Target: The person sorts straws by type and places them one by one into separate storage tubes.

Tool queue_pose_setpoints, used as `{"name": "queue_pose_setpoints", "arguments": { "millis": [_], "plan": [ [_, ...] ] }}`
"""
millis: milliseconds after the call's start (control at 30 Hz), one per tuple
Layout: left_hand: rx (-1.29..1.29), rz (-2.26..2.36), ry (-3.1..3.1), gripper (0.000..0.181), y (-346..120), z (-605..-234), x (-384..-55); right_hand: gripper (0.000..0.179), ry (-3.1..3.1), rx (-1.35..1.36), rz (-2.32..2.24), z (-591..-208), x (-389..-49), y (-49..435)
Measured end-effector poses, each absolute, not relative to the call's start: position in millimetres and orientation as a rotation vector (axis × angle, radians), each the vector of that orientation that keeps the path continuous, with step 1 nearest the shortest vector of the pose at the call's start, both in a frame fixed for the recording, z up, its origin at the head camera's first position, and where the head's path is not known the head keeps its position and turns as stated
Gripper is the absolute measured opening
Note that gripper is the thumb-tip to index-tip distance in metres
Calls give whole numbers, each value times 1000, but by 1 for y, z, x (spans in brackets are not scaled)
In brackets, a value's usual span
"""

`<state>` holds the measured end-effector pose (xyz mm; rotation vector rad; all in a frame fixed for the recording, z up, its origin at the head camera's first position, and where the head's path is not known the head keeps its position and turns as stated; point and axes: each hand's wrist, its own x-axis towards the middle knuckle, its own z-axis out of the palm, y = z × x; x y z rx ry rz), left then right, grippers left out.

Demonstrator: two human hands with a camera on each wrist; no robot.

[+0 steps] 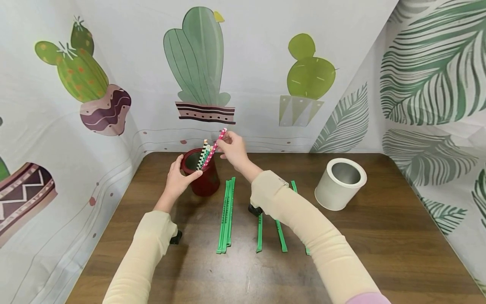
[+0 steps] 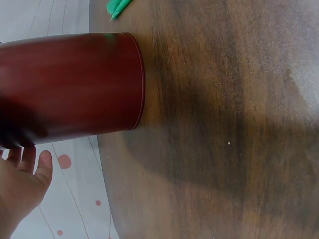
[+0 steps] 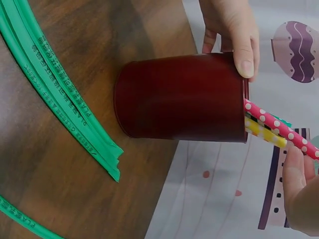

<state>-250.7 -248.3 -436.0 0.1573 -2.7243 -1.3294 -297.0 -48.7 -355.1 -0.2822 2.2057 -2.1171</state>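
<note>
A dark red can [image 1: 205, 185] stands upright on the table's left side. My left hand [image 1: 176, 180] grips it by the rim, thumb on the near side and fingers round the left. Several patterned paper straws lean inside: a black-and-white striped straw [image 1: 201, 159], a green one and, in the right wrist view, a yellow straw [image 3: 267, 133]. Above the can, my right hand [image 1: 234, 151] pinches a pink straw with white dots [image 1: 211, 154] near its top. That straw's lower end is hidden inside the can.
Green wrapped straws [image 1: 226, 215] lie in a bunch at mid-table. To their right are more single ones, including a green wrapped straw [image 1: 281, 236], partly under my right forearm. A white can [image 1: 334, 192] stands farther right. A printed cloth hangs behind the table.
</note>
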Motion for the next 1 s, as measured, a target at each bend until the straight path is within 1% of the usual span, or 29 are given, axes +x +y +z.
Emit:
{"name": "queue_pose_setpoints", "arguments": {
  "millis": [267,567,1000],
  "plan": [
    [156,-1319,-2724,99,-249,-436,-251,12,2175,-258,-2070,-363,-291,-54],
    [157,-1303,-2714,98,-248,-436,-250,17,2171,-203,-1975,-376,-286,-60],
    [159,-1323,-2703,97,-248,-436,-250,12,2165,-178,-1926,-391,-283,-54]
  ]
}}
